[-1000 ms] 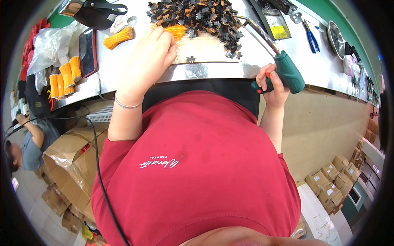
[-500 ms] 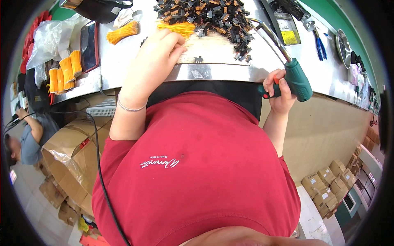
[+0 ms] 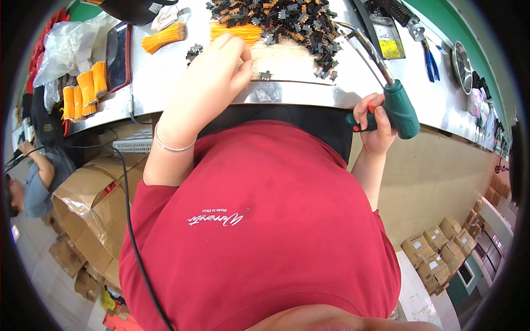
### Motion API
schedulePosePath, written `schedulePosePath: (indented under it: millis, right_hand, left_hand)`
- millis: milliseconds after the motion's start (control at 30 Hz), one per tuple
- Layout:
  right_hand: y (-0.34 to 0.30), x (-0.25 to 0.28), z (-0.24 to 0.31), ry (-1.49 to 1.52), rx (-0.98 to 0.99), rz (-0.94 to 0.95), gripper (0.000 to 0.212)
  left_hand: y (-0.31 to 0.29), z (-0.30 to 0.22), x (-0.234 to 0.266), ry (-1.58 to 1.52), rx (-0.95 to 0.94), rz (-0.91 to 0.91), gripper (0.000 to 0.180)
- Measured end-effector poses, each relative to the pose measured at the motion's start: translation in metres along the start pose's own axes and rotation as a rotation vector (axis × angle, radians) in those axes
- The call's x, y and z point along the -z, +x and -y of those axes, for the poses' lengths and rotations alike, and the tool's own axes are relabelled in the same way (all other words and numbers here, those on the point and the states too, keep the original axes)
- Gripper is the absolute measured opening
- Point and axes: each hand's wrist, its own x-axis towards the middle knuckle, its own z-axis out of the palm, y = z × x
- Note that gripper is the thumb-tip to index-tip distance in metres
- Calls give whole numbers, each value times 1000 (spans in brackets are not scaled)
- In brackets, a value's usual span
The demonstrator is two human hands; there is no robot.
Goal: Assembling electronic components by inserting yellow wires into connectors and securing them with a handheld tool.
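Note:
My right hand (image 3: 376,122) grips a soldering gun (image 3: 402,110) with a green pistol handle and an orange-red trigger. Its metal tube points up and left over the table. My left hand (image 3: 221,69) is over the near edge of a pale wooden board (image 3: 292,60), its fingers curled in; what they hold, if anything, is hidden. Just beyond those fingers lies a bundle of yellow wires (image 3: 243,34). A heap of small black slide switches (image 3: 287,22) covers the board's far part. One single switch (image 3: 266,75) lies apart near the board's front edge.
Left on the metal table (image 3: 154,71) are yellow wire bundles (image 3: 85,91), a phone (image 3: 117,58) and a clear plastic bag (image 3: 69,49). Right are a tray with a yellow sponge (image 3: 389,49), blue-handled pliers (image 3: 430,63) and a metal bowl (image 3: 462,66). Another person (image 3: 41,176) works at far left.
My left hand has shifted slightly, its fingers curling further in beside the yellow wires. The right hand with the soldering gun stays nearly still. The whole view has moved a little.

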Motion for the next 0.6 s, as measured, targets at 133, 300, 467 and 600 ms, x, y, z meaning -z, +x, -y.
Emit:
schedulePosePath:
  millis: [133, 300, 467, 600]
  right_hand:
    - [-11, -1, -4, 10, 33, 30, 15]
    - [-37, -13, 1, -84, -13, 163, 21]
    - [-53, -35, 14, -459, -260, 24, 7]
    - [-53, -38, 9, -623, -279, 86, 3]
  left_hand:
    - [-17, -18, 1, -510, 392, 125, 8]
    - [-34, -18, -8, -940, 676, 116, 9]
    - [-40, -19, -10, -1054, 776, 115, 12]
    - [-40, -19, -14, -1048, 835, 140, 13]
